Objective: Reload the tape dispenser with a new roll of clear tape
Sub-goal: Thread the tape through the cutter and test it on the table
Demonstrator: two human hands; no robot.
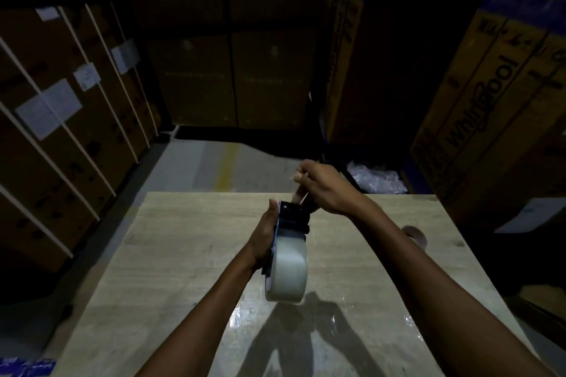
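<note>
A blue tape dispenser (293,216) is held above the wooden table (190,254), its toothed cutter end pointing away from me. A fat roll of clear tape (288,266) sits mounted in it on the near side. My left hand (266,236) grips the dispenser's left side plate. My right hand (321,187) is just beyond the cutter, thumb and fingers pinched on the loose end of the tape (301,193), which runs up from the dispenser's front. The tape strip itself is blurred and hard to make out.
An empty brown tape core (415,234) lies on the table at the right. Tall strapped cardboard cartons (490,101) stand around the table on the left, back and right. Crumpled plastic wrap (378,182) lies on the floor beyond the table.
</note>
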